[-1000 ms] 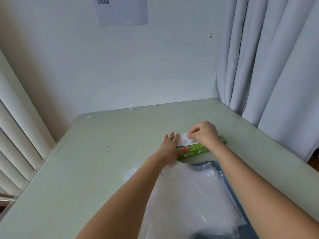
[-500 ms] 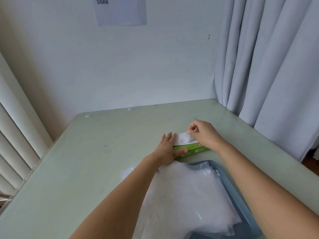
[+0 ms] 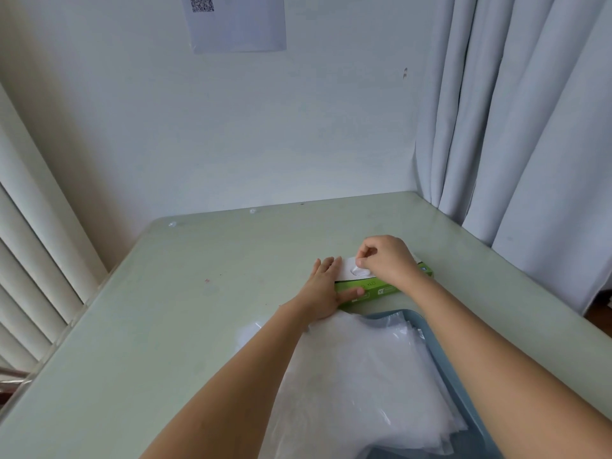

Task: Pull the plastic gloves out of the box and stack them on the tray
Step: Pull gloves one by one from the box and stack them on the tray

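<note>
Green card shows along the front of the box (image 3: 381,289), which lies on the desk (image 3: 198,309) just beyond the tray (image 3: 440,356); its far right part is hidden behind the right hand (image 3: 385,260). That hand is curled, thumb and forefinger pinched together right over the tuft of white film (image 3: 359,271) in the oval opening of the box's white top, but whether film sits between the fingertips is too small to tell. The left hand (image 3: 323,288) is flat, its straight fingers pressed against the box's left end and its thumb laid along the green front. Clear gloves (image 3: 364,376) lie piled on the blue tray, covering most of it and spilling over its left side onto the desk; the picture's lower edge cuts off both. Pale green, the desk stands in a corner with a white wall behind, slatted blinds (image 3: 26,260) on the left, grey curtains (image 3: 513,111) on the right, and a sheet (image 3: 236,21) with a printed code, cut off at the top.
</note>
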{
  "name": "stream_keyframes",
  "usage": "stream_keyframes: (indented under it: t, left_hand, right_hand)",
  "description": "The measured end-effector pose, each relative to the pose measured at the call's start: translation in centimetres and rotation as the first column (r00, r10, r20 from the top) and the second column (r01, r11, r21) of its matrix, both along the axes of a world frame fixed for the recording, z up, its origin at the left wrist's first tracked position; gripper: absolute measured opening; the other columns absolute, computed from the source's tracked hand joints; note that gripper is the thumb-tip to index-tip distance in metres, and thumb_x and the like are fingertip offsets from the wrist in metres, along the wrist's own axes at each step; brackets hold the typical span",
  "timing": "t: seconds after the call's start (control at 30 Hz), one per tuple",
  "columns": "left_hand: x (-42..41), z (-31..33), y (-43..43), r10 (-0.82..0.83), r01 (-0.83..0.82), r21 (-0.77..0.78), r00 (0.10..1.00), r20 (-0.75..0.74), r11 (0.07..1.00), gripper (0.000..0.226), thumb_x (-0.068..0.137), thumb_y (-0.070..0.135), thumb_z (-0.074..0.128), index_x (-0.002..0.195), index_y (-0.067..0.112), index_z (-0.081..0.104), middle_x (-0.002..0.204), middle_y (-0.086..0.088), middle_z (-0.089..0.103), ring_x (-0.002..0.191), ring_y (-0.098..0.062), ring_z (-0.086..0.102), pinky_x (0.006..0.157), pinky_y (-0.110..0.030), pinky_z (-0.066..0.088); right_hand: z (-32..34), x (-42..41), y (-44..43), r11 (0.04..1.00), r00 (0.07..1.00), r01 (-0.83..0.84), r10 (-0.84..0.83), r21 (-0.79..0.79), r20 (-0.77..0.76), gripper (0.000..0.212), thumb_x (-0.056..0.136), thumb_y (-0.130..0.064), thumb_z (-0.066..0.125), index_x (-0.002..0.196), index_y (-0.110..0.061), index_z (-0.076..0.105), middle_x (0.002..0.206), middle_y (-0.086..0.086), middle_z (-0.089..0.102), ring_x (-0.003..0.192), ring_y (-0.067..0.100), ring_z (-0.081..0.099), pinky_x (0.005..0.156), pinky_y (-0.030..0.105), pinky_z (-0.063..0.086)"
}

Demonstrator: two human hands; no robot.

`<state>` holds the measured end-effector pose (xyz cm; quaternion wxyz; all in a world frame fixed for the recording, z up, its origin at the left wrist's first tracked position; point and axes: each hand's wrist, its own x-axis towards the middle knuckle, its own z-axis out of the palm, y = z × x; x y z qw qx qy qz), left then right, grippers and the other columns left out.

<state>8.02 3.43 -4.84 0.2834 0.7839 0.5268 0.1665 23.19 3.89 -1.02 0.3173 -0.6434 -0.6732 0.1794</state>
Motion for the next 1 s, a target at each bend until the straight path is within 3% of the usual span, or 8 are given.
stream_keyframes:
  t: [0.17, 0.27, 0.4, 0.47, 0.53, 0.7, 0.83, 1.0]
  left_hand:
    - [-0.6, 0.5, -0.2, -0.015, 0.016, -0.008, 0.997, 0.069, 1.000, 0.084, 0.085, 0.043, 0.067, 0.150, 0.015, 0.022, 0.153, 0.000, 0.025, 0.138, -0.017, 0.029, 0.111, -0.024, 0.023]
    - [-0.7, 1.2, -0.2, -0.036, 0.036, -0.016, 0.999, 0.023, 0.999, 0.085, 0.082, 0.041, 0.071, 0.149, 0.017, 0.026, 0.153, 0.002, 0.028, 0.137, -0.017, 0.033, 0.106, -0.021, 0.025]
    - [-0.4, 2.2, 0.2, -0.055, 0.054, -0.011, 0.994, -0.095, 0.998, 0.084, 0.082, 0.045, 0.070, 0.149, 0.018, 0.028, 0.151, -0.001, 0.031, 0.135, -0.021, 0.035, 0.106, -0.026, 0.029]
    - [-0.4, 2.3, 0.4, -0.060, 0.059, -0.014, 0.989, -0.135, 0.998, 0.085, 0.081, 0.049, 0.069, 0.150, 0.019, 0.028, 0.150, -0.001, 0.033, 0.135, -0.023, 0.035, 0.106, -0.029, 0.030]
    - [-0.3, 2.3, 0.5, -0.064, 0.063, -0.016, 0.985, -0.159, 0.998, 0.086, 0.081, 0.050, 0.068, 0.150, 0.019, 0.027, 0.151, -0.002, 0.031, 0.136, -0.024, 0.034, 0.107, -0.030, 0.029]
    - [-0.3, 2.1, 0.5, -0.080, 0.077, -0.026, 0.983, -0.163, 0.997, 0.087, 0.081, 0.051, 0.067, 0.151, 0.021, 0.025, 0.153, 0.000, 0.028, 0.137, -0.021, 0.032, 0.109, -0.029, 0.027]
    - [-0.3, 1.9, 0.6, -0.096, 0.092, -0.033, 0.982, -0.160, 0.995, 0.086, 0.081, 0.052, 0.067, 0.151, 0.024, 0.026, 0.154, 0.002, 0.027, 0.138, -0.021, 0.031, 0.111, -0.030, 0.027]
    - [-0.1, 2.0, 0.5, -0.085, 0.081, -0.034, 0.984, -0.156, 0.996, 0.087, 0.083, 0.050, 0.066, 0.152, 0.021, 0.023, 0.155, 0.001, 0.024, 0.138, -0.021, 0.031, 0.108, -0.026, 0.026]
  right_hand:
    - [0.2, 1.1, -1.1, 1.000, 0.975, -0.010, 0.004, -0.028, -0.224, 0.004, 0.080, -0.007, 0.069, 0.077, -0.009, 0.069, 0.064, -0.009, 0.058, 0.062, 0.008, 0.051, 0.055, 0.021, 0.039]
    - [0.1, 1.5, -1.4, 0.999, 0.976, -0.031, 0.033, 0.014, -0.216, 0.006, 0.083, -0.009, 0.068, 0.078, -0.011, 0.066, 0.072, -0.008, 0.060, 0.067, 0.009, 0.052, 0.060, 0.020, 0.040]
    - [0.5, 1.9, -2.2, 0.965, 0.968, -0.252, 0.249, 0.072, 0.037, 0.018, 0.087, -0.009, 0.061, 0.075, -0.022, 0.058, 0.084, -0.012, 0.060, 0.083, 0.002, 0.053, 0.067, 0.012, 0.039]
    - [0.6, 1.9, -2.6, 0.935, 0.911, -0.352, 0.332, 0.043, 0.246, 0.023, 0.088, -0.010, 0.059, 0.073, -0.025, 0.052, 0.081, -0.013, 0.056, 0.086, 0.005, 0.048, 0.076, 0.020, 0.036]
    - [0.5, 2.0, -2.8, 0.920, 0.869, -0.390, 0.357, 0.029, 0.342, 0.018, 0.090, -0.012, 0.057, 0.075, -0.021, 0.052, 0.082, -0.013, 0.055, 0.089, 0.009, 0.046, 0.079, 0.024, 0.033]
    - [0.2, 3.9, -1.8, 0.972, 0.974, -0.221, 0.216, 0.082, 0.060, 0.010, 0.094, -0.012, 0.055, 0.084, -0.017, 0.055, 0.089, -0.007, 0.059, 0.088, 0.010, 0.053, 0.074, 0.022, 0.036]
    - [-0.4, 3.5, -0.1, 0.979, 0.983, -0.178, 0.173, 0.096, 0.056, 0.012, 0.092, -0.011, 0.057, 0.083, -0.017, 0.055, 0.086, 0.000, 0.062, 0.085, 0.018, 0.057, 0.070, 0.022, 0.040]
    - [0.4, 3.0, 0.1, 0.934, 0.984, -0.166, 0.133, 0.317, 0.123, 0.013, 0.080, -0.013, 0.072, 0.084, -0.015, 0.060, 0.085, -0.009, 0.049, 0.074, -0.003, 0.045, 0.067, 0.016, 0.033]
